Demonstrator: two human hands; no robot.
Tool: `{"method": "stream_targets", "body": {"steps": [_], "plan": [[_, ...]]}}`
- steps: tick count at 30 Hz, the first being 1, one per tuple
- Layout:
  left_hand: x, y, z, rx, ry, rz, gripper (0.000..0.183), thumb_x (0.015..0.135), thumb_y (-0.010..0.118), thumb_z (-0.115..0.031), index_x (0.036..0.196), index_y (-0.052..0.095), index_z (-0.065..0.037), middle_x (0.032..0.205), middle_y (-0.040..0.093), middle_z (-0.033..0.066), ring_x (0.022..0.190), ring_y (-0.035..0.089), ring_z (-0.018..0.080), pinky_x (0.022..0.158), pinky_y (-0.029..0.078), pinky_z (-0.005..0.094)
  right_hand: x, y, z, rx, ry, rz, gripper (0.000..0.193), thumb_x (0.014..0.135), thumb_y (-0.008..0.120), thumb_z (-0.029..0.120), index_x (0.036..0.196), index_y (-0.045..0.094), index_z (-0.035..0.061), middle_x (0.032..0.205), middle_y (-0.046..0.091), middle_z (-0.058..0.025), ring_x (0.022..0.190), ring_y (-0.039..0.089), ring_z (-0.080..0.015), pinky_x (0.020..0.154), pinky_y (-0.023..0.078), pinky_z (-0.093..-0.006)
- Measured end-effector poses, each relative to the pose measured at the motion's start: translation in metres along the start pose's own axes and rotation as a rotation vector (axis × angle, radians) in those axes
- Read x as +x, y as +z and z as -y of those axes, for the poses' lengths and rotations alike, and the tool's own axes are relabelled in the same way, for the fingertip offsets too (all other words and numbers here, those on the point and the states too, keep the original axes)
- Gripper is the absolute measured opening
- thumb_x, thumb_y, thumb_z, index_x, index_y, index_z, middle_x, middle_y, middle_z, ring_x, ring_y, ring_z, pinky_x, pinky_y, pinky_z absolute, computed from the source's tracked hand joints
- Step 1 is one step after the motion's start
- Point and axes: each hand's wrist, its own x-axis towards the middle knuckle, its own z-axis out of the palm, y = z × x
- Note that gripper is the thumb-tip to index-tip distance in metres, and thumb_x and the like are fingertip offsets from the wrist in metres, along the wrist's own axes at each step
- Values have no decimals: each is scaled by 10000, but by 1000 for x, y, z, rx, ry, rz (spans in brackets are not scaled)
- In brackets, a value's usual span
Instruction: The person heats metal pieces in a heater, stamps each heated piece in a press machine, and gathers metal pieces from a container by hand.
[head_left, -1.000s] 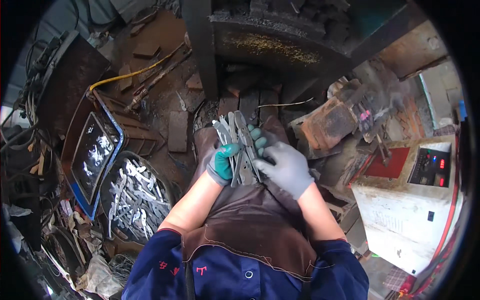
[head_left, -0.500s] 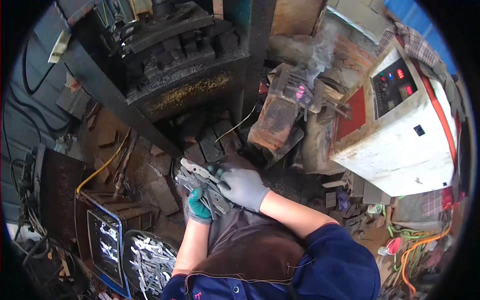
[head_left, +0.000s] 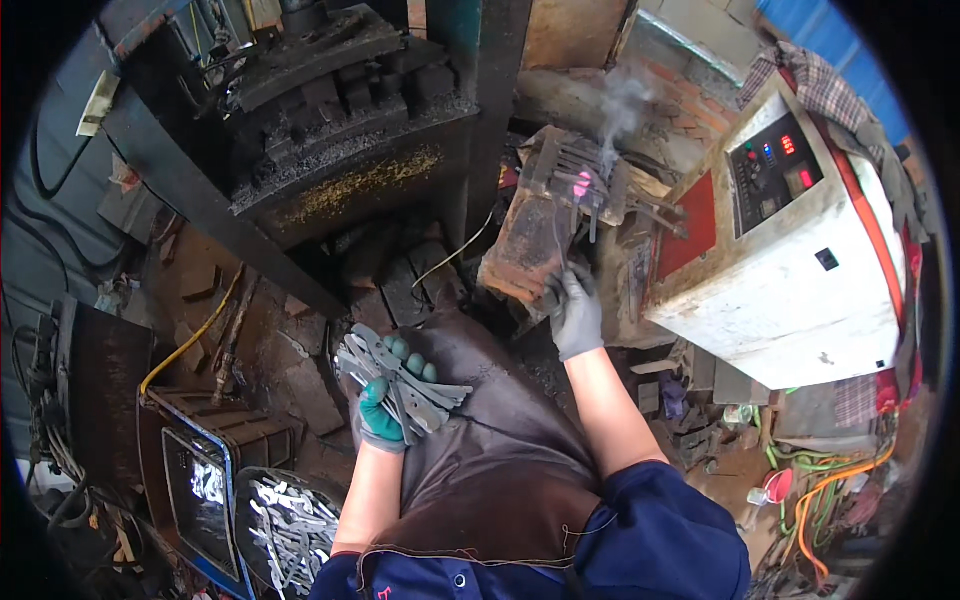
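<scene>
Head view: left hand (head_left: 383, 415), fingers closed, fans a bundle of flat grey metal blanks (head_left: 400, 380) over the brown apron (head_left: 500, 440), seemingly as a ready supply. Right hand (head_left: 576, 315) reaches toward the smoking heater (head_left: 575, 185), where one piece glows pink; its grip cannot be told. By the left knee, a basket (head_left: 262, 490) holds similar blanks.
</scene>
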Motion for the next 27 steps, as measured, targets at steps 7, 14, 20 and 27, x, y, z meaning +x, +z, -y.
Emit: {"method": "stream_targets", "body": {"steps": [7,14,20,27], "plan": [[0,-1,-1,17,-12,-62,626,710,757,-157,1272,486,-110,1199,590,30,1100,581,252,1005,445,450,42,7,-15,236,127,72,207,951,500,85,1156,516,60,1137,609,-135,984,625,-230,778,563,-327],[0,-3,-4,8,-7,-35,634,712,754,-148,1280,475,-111,1193,591,34,1081,587,256,996,451,451,56,30,-10,53,64,32,288,975,464,157,1227,479,18,1185,590,-144,1013,611,-243,854,531,-354],[2,0,-2,-17,-8,-3,630,729,751,-131,1286,458,-109,1199,580,39,1071,592,256,995,453,449,76,27,-17,101,142,48,345,980,481,261,1216,486,11,1116,608,-130,964,623,-242,778,543,-335],[1,-2,-7,-9,7,17,652,728,755,-140,1297,439,-107,1181,567,39,1071,584,247,982,460,441,85,50,-16,7,112,-49,253,941,580,296,1040,603,64,958,658,-64,790,624,-151,648,517,-253]]}}
